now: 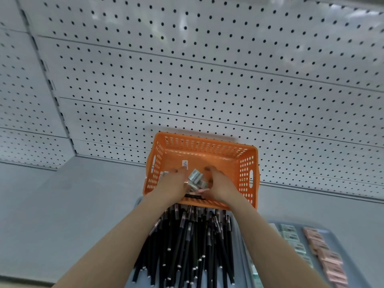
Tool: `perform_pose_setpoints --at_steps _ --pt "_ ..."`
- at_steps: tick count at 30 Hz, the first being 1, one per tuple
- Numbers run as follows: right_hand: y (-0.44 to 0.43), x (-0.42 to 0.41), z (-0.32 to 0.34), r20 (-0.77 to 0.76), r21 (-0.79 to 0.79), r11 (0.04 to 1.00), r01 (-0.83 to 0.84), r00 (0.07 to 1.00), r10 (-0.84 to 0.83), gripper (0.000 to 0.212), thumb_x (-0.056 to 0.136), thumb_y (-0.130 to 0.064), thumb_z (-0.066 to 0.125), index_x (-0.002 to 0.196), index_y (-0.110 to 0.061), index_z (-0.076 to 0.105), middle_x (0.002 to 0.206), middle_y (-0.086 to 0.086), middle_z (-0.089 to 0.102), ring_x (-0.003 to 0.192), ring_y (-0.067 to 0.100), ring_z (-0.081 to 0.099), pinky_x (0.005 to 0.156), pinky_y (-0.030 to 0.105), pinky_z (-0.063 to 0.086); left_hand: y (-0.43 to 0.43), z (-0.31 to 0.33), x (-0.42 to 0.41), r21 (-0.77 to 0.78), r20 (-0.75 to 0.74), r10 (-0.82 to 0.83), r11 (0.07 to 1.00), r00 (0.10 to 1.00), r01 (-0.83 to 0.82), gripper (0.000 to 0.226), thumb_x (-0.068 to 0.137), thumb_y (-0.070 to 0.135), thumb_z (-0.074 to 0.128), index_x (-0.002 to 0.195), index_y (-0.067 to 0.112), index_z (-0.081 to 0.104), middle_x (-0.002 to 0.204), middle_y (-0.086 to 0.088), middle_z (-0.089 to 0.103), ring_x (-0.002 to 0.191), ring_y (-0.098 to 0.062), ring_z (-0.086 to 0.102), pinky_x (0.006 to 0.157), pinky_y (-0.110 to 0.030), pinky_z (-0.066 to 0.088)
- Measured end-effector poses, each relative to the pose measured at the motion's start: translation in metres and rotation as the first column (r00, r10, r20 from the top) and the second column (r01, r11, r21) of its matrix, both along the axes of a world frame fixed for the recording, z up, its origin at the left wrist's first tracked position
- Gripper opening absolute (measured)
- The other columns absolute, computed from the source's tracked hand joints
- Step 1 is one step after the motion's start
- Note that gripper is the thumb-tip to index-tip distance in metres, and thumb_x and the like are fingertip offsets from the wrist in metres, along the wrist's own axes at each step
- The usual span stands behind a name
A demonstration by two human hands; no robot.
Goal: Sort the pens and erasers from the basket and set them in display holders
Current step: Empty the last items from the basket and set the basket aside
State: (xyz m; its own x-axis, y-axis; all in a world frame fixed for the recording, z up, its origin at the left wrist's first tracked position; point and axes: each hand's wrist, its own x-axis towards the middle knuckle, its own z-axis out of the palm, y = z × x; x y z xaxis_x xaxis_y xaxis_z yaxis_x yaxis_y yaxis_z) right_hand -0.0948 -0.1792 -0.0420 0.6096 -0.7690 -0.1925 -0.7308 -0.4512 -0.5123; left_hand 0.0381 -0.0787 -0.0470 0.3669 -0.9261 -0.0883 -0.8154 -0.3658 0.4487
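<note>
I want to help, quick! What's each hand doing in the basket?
Left hand: open, fingers straight against the erasers.
Right hand: curled over erasers; grip cannot be told.

Nothing legible: only blurred print on white sticker [185, 164] inside orange basket [207, 142] and on erasers [289, 232].

Bright even light; glare on pegboard [207, 59]; wide-angle bending; soft blur toward edges.

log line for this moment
left hand, right hand: inside orange basket around loose erasers, grip unclear | black pens: piled before basket | sorted erasers: rows at right
</note>
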Motion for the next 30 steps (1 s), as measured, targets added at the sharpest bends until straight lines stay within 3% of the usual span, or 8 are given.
perform_pose_setpoints --at_steps 3,6,9,14,16,22,26,30 --pt "0.0 0.002 -0.002 0.096 0.002 1.0 -0.004 0.995 0.004 0.078 0.074 -0.027 0.082 0.14 -0.029 0.04 0.131 0.003 0.053 0.112 0.019 0.056 0.092 0.029 0.05 -0.015 0.001 0.0 0.074 -0.081 0.023 0.997 0.996 -0.017 0.048 0.092 0.024 0.06 0.137 0.018 0.041 0.13 -0.011 0.052 0.113 -0.028 0.055 0.094 -0.035 0.044" --pt "-0.001 0.004 -0.002 0.025 -0.012 1.0 -0.002 1.0 0.002 0.066 0.082 -0.026 0.075 0.139 -0.026 0.042 0.131 0.005 0.049 0.113 0.022 0.055 0.088 0.026 0.044 -0.025 0.001 0.0 0.09 -0.136 0.041 0.995 0.99 -0.029 0.054 0.088 0.021 0.066 0.134 0.017 0.04 0.124 -0.009 0.056 0.109 -0.025 0.057 0.087 -0.033 0.048" --pt "-0.002 0.01 -0.006 0.008 0.031 0.999 0.024 1.0 -0.024 0.063 0.08 -0.03 0.076 0.134 -0.024 0.043 0.126 0.005 0.054 0.11 0.025 0.057 0.091 0.03 0.048 -0.029 0.001 -0.001 0.094 -0.214 0.042 0.995 0.976 -0.022 0.062 0.085 0.013 0.067 0.139 0.016 0.036 0.126 -0.008 0.056 0.113 -0.025 0.056 0.093 -0.036 0.049" --pt "-0.004 0.003 -0.005 0.217 0.207 0.978 -0.004 0.975 -0.042 0.056 0.078 -0.018 0.078 0.127 -0.026 0.053 0.122 -0.002 0.062 0.106 0.014 0.061 0.091 0.032 0.054 -0.028 -0.002 0.005 0.078 -0.417 0.052 0.997 0.907 -0.021 0.082 0.075 0.009 0.077 0.142 0.022 0.032 0.134 -0.003 0.052 0.12 -0.022 0.051 0.102 -0.038 0.045" --pt "-0.001 0.004 0.001 0.336 0.289 0.955 -0.067 0.941 -0.036 0.054 0.08 -0.018 0.078 0.127 -0.028 0.054 0.116 -0.009 0.063 0.102 0.01 0.062 0.084 0.025 0.054 -0.029 -0.004 0.008 0.049 -0.46 0.024 0.999 0.887 -0.002 0.084 0.071 0.013 0.08 0.141 0.023 0.033 0.126 0.0 0.055 0.115 -0.021 0.054 0.1 -0.041 0.047" --pt "0.0 0.017 0.012 0.368 0.212 0.975 -0.064 0.929 -0.019 0.046 0.082 -0.031 0.076 0.126 -0.032 0.062 0.11 -0.012 0.068 0.104 0.008 0.062 0.096 0.031 0.049 -0.024 -0.008 0.014 -0.102 -0.642 0.004 0.991 0.766 -0.091 0.063 0.076 0.012 0.076 0.128 0.024 0.043 0.112 0.001 0.062 0.102 -0.019 0.062 0.091 -0.044 0.054" --pt "-0.004 0.017 0.012 0.455 0.21 0.972 -0.1 0.891 -0.006 0.031 0.085 -0.026 0.074 0.114 -0.036 0.069 0.11 -0.014 0.069 0.101 0.006 0.065 0.095 0.035 0.054 -0.023 0.0 0.014 -0.12 -0.819 0.043 0.962 0.572 -0.244 0.041 0.081 -0.002 0.069 0.113 0.02 0.054 0.108 -0.009 0.065 0.092 -0.023 0.069 0.073 -0.034 0.061" --pt "-0.002 0.017 0.017 0.547 0.237 0.971 -0.041 0.831 -0.099 0.023 0.086 -0.012 0.072 0.103 -0.028 0.071 0.101 -0.006 0.073 0.093 0.01 0.069 0.086 0.032 0.058 -0.018 0.007 0.021 -0.207 -0.794 0.019 0.931 0.608 -0.3 0.046 0.074 -0.003 0.075 0.111 0.019 0.057 0.107 -0.008 0.065 0.091 -0.019 0.067 0.071 -0.029 0.059"
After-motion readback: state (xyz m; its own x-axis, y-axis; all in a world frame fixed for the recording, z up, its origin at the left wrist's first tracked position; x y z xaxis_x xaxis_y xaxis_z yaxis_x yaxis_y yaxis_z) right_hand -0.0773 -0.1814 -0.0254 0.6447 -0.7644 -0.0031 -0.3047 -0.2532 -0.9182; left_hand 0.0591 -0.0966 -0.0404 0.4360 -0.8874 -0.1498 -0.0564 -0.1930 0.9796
